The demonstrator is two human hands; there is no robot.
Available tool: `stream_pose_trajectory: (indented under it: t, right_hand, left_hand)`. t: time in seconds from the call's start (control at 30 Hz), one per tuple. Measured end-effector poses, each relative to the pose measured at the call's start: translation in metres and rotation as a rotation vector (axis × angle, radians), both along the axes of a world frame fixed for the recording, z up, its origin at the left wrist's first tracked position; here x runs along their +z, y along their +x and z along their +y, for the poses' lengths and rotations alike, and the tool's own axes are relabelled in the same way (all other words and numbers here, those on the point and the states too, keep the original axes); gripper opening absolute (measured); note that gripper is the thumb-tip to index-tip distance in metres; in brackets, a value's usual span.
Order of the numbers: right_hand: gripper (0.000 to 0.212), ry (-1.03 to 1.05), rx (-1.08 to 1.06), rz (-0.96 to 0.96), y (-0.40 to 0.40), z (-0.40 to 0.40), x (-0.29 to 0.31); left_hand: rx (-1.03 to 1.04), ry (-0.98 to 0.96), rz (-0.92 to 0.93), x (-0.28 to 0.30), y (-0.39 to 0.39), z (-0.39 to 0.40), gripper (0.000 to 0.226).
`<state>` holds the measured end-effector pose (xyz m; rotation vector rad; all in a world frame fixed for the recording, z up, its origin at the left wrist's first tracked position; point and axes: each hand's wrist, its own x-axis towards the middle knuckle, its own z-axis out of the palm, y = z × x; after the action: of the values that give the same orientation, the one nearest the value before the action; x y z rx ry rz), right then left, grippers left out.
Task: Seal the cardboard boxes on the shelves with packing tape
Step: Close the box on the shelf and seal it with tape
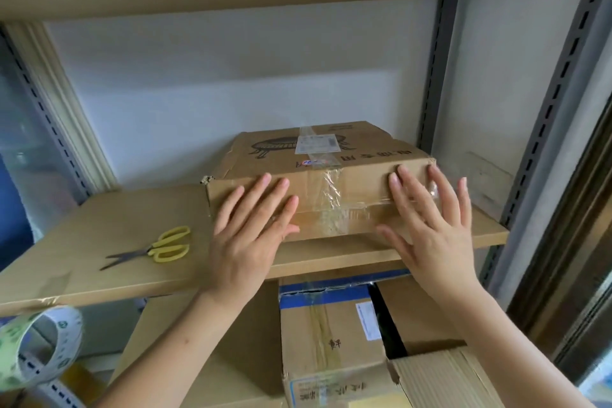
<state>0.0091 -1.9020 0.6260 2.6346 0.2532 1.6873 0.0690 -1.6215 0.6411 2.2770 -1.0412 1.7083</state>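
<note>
While the tape roll (39, 346), a glossy ring with green print, hangs idle at seven o'clock, the lower boxes (331, 338) at six o'clock look only partly dealt with: one carries a strip, another gapes at a torn corner. Higher, at the centre, both hands lie flat with fingers straight, left hand (253, 225) and right hand (430, 228) pressing shiny, crinkled tape (334, 205) onto the box (318, 182), dull creased cardboard on the shelf (116, 235). This one seems nearly sealed; yellow scissors (159, 247) rest at nine o'clock.
</note>
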Motion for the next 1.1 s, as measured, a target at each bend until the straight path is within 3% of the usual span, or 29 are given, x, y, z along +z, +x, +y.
stream_pose_trajectory:
  t: [0.13, 0.23, 0.37, 0.53, 0.77, 0.93, 1.1]
  right_hand:
    - [0.069, -0.065, 0.017, -0.001, 0.012, -0.008, -0.002]
    - [0.096, -0.197, -0.060, 0.112, 0.019, -0.012, 0.015]
    - [0.122, -0.351, -0.131, 0.193, 0.025, -0.014, 0.033]
    - [0.115, -0.392, -0.092, 0.226, 0.021, -0.017, 0.062]
    - [0.122, -0.448, -0.063, 0.232, -0.002, -0.016, 0.099]
    - [0.109, -0.436, -0.100, 0.245, -0.004, -0.019, 0.111]
    - [0.100, -0.387, -0.100, 0.307, 0.010, -0.022, 0.087]
  left_hand:
    - [-0.038, 0.024, -0.026, -0.001, 0.008, 0.004, 0.044]
    - [0.043, 0.157, -0.052, 0.005, 0.014, 0.009, 0.045]
    - [0.256, 0.380, -0.014, 0.010, 0.019, 0.015, 0.080]
    - [0.348, 0.417, 0.044, 0.043, 0.016, 0.015, 0.116]
    - [0.307, 0.365, 0.084, 0.074, -0.002, 0.023, 0.097]
    - [0.275, 0.388, 0.100, 0.094, 0.002, 0.019, 0.089]
    - [0.310, 0.409, 0.182, 0.075, 0.007, 0.005, 0.089]
